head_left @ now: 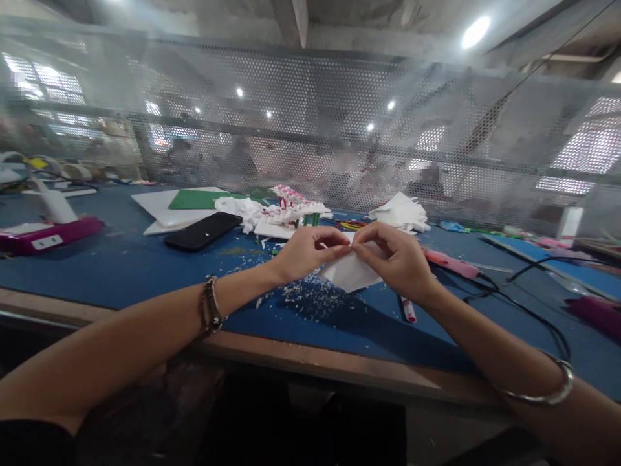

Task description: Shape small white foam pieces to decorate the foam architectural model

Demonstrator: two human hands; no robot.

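Observation:
A small sheet of white paper hangs between my hands, a little above the blue tabletop. My left hand pinches its upper edge between thumb and fingertips. Close beside it, my right hand pinches the same edge, so the fingertips of both hands almost meet. White paper scraps lie scattered on the table below. A pink-and-white marker rests under my right wrist.
Behind my hands are a black phone, green sheet, red-and-white paper pieces and a white paper stack. A pink corded tool lies right. A perforated metal screen stands along the table's back.

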